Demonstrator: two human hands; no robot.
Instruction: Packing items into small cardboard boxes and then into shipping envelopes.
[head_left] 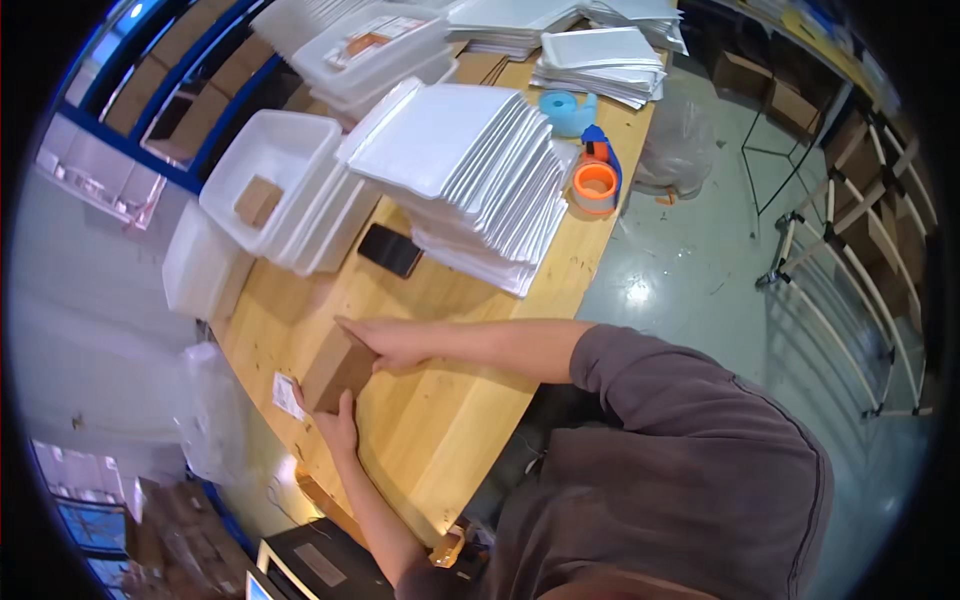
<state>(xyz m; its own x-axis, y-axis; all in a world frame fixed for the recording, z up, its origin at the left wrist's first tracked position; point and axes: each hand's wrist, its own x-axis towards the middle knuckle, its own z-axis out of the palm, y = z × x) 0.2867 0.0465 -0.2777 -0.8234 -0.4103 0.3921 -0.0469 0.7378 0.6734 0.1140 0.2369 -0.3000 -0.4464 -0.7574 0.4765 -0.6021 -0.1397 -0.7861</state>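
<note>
The cardboard box is over the left part of the wooden surface, in front of the person, with both hands on it. From where I stand I can't tell whether its underside rests on the wood or is slightly lifted.

The right hand has the far end: its fingers are parted, one stretched along the far edge and the thumb lower down on the right side. The left hand cups the near end, thumb up against the near face and the other fingers round the left side, partly hidden. Both grips are open about as wide as the box needs. A white printed label shows just beside the left fingers; I can't make out whether they pinch it.

I'd judge the box light enough for one hand, though what is inside, if anything, doesn't show. The board looks stiff along its edges and corners, softer mid-panel, where a hard squeeze could dent it. Plain, matt card should grip well rather than slip. I'd take it by opposite ends or long sides, close to the folds, with the fingers spread flat. The label looks thin and easily creased, so it's best lifted by an edge.
</note>
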